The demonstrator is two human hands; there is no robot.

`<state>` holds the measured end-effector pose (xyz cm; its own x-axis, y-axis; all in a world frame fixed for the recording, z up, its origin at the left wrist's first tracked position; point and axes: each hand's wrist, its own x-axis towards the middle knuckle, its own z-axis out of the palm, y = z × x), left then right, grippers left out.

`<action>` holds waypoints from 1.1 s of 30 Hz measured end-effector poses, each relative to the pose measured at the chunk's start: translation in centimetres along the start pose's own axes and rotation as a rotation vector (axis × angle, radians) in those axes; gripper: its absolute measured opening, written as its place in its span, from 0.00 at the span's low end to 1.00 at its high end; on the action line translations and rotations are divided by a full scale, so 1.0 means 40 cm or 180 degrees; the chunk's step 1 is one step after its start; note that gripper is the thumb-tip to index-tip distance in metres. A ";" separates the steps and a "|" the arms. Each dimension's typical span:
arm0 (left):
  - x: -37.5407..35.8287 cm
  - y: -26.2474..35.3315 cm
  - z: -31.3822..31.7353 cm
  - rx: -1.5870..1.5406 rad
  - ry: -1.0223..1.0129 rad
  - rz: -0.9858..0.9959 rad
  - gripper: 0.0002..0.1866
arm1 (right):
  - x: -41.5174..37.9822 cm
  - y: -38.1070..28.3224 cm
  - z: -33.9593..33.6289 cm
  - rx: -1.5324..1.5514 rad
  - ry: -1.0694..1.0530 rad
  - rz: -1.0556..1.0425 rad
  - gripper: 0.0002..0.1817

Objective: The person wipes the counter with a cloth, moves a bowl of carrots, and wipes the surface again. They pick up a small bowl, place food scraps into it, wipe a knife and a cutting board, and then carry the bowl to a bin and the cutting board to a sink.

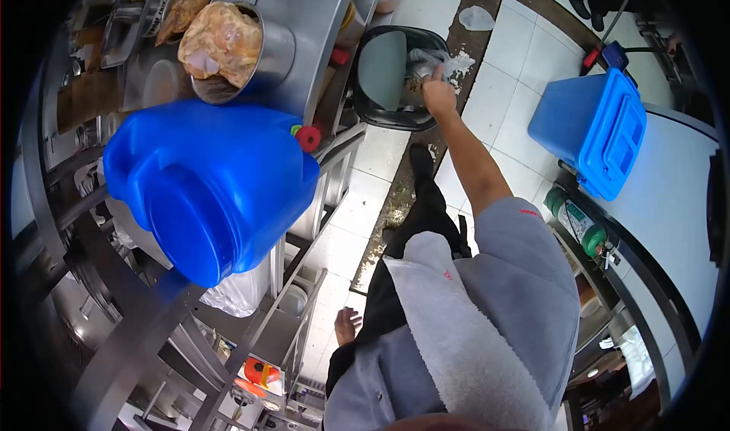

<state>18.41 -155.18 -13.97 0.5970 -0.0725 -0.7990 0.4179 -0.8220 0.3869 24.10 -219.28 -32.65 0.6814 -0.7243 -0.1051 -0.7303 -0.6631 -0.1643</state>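
Black plastic open-topped bin (391,120) on the floor: the right hand (439,96) reaches in beside a crumpled translucent plastic bag (427,58), its grip impossible to tell. The bag lies near the rim, so a careless tug could spill scraps. A silvery metal pot (280,54) holds pale yellow raw-looking meat (222,43). The left hand (347,325) hangs loosely open, empty

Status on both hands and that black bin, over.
Right hand at the black bin, by crumpled plastic; grip unclear. Left hand open, low beside the body. Grey-green piece covers part of the bin's opening.
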 end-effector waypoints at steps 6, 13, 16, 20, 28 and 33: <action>0.002 0.220 0.028 -0.0350 0.0185 -0.0484 0.23 | -0.029 0.022 -0.013 0.0276 0.0356 0.0162 0.08; -0.024 0.181 0.066 -0.0374 0.0061 -0.0388 0.24 | -0.085 0.010 -0.109 0.0784 0.0817 0.0899 0.06; -0.064 0.121 0.090 -0.0352 0.0007 -0.0406 0.24 | -0.119 -0.012 -0.011 0.0424 0.0406 0.0747 0.08; -0.063 -0.013 0.110 -0.0312 -0.0005 -0.0268 0.24 | -0.133 -0.025 -0.097 0.0591 0.0419 0.0880 0.11; -0.143 -0.284 0.145 -0.0932 0.0340 -0.0107 0.21 | -0.243 -0.005 -0.101 0.0934 0.1132 0.1178 0.10; -0.290 -0.523 0.246 -0.1570 0.0636 -0.0306 0.22 | -0.411 -0.014 -0.146 0.4473 0.1226 0.1884 0.10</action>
<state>-4.01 -142.70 -17.32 0.6387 0.1383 -0.7570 0.7204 -0.4533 0.5250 13.03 -208.08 -25.08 0.1134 -0.9556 -0.2720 -0.1009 0.2613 -0.9600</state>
